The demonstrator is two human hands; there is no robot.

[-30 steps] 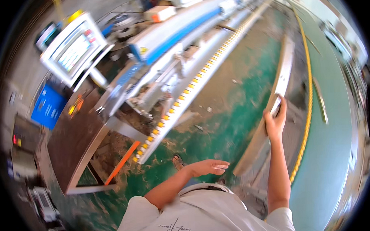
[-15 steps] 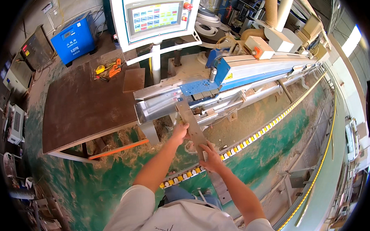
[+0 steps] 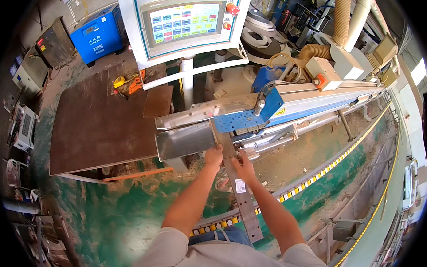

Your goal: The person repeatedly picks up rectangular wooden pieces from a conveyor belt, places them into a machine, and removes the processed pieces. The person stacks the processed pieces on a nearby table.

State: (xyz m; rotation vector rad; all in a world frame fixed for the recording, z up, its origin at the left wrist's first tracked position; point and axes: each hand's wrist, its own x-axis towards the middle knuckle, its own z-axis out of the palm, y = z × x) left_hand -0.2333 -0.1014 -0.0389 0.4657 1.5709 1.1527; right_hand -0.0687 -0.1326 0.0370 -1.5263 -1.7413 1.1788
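Hands [image 3: 214, 157] [image 3: 244, 169] on board [image 3: 243, 199]; far end [image 3: 217, 132] part-hidden

The long panel [image 3: 247, 212] looks like smooth, matt board, its label [image 3: 240, 185] like paper. The tray [image 3: 185, 141] is bare, shiny metal; the perforated plate [image 3: 237, 121], blue-painted metal. The tabletop [image 3: 98, 137] looks matt, the floor [image 3: 132, 244] glossy under rough dust, the shirt [image 3: 213, 263] soft, matt cloth.

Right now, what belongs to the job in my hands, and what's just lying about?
In the job: drilled board; left hand; right hand; blue perforated plate.

Apparently just lying about: yellow tool; orange tool; small brown panel.
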